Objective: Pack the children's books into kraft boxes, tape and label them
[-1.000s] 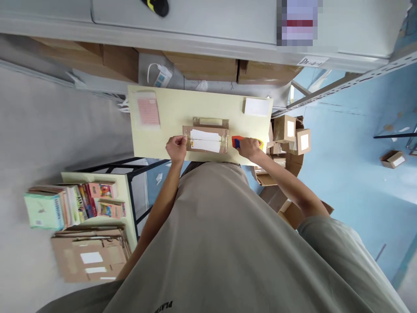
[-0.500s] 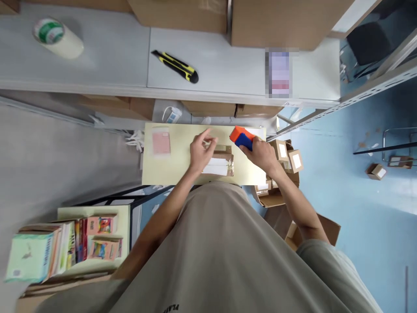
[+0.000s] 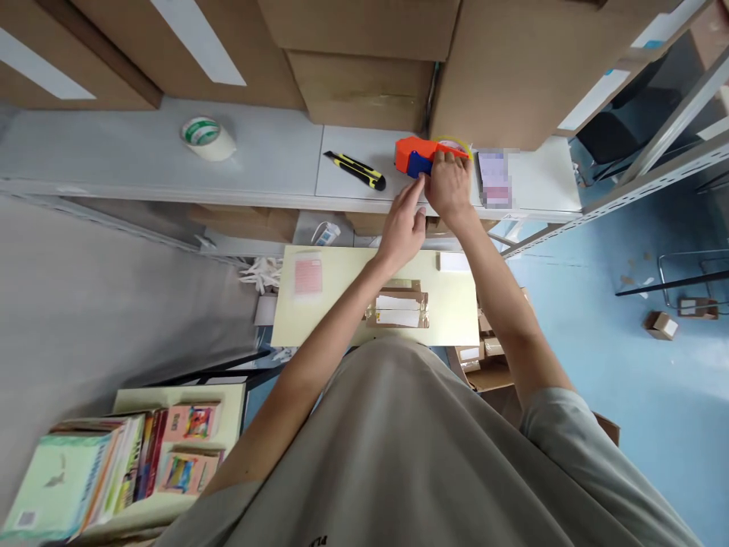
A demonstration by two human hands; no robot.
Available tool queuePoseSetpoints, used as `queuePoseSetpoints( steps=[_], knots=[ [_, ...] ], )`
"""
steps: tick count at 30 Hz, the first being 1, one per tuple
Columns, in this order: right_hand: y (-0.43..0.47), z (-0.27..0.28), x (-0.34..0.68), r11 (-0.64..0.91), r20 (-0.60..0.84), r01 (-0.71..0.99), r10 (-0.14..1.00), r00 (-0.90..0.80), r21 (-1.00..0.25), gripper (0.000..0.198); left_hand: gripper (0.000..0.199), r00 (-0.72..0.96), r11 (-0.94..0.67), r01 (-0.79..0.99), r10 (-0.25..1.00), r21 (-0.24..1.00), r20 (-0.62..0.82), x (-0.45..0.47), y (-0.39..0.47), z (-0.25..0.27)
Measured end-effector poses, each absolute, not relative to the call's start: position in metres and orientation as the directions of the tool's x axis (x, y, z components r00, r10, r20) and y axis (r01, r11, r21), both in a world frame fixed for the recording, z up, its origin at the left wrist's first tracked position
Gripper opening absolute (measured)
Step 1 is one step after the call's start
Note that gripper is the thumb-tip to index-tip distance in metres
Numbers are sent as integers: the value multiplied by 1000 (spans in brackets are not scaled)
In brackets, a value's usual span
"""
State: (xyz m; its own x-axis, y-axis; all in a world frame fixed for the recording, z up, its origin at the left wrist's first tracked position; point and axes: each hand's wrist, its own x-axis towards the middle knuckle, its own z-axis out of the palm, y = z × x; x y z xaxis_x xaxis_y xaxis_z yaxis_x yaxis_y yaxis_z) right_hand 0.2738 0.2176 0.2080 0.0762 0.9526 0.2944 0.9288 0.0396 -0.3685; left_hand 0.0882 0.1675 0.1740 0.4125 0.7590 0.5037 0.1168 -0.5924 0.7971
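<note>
An orange and blue tape dispenser (image 3: 417, 156) is on the grey shelf (image 3: 285, 169), with a yellow-edged roll showing at its right end. My right hand (image 3: 449, 182) is closed over its right part. Beside it, my left hand (image 3: 403, 232) reaches up with fingers stretched, the tips by the dispenser's lower edge; whether they touch it I cannot tell. Below my hands, a cardboard box (image 3: 399, 308) with white labels and clear tape lies on the pale yellow table (image 3: 342, 273).
A black and yellow utility knife (image 3: 356, 170) and a roll of tape (image 3: 208, 139) lie on the shelf, left of the dispenser. Large cartons (image 3: 364, 91) line its back. Books (image 3: 114, 463) stand at lower left. Small boxes (image 3: 487, 353) sit right of the table.
My right hand has carried the tape dispenser from above the table up to the shelf. My left hand has moved up and right, beside it. The view has tilted toward the shelf.
</note>
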Motion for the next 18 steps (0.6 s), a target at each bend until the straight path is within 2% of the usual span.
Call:
queuePoseSetpoints(
  steps=[3, 6, 9, 11, 14, 16, 18],
  knots=[
    [235, 194, 273, 85, 304, 924, 952, 36, -374, 66, 60, 408, -509, 141, 812, 849, 418, 70, 147, 163],
    [228, 187, 274, 80, 308, 923, 950, 43, -377, 69, 66, 370, -353, 163, 888, 921, 274, 42, 123, 137],
    [183, 170, 271, 50, 350, 904, 930, 112, -424, 71, 71, 265, -118, 219, 963, 969, 58, 2, 94, 97],
    [130, 146, 263, 27, 345, 866, 923, 170, -499, 74, 68, 143, 84, 291, 981, 953, -130, -27, 68, 67],
    [30, 96, 236, -124, 168, 762, 941, 294, -635, 84, 56, 27, 333, 365, 930, 869, -368, -56, 24, 33],
    [-30, 64, 214, -307, -47, 676, 926, 374, -670, 93, 44, 52, 383, 377, 900, 843, -432, -61, -2, 20],
    [-73, 41, 195, -470, -230, 602, 871, 434, -646, 100, 36, 91, 367, 409, 895, 835, -437, -56, -19, 15]
  ],
)
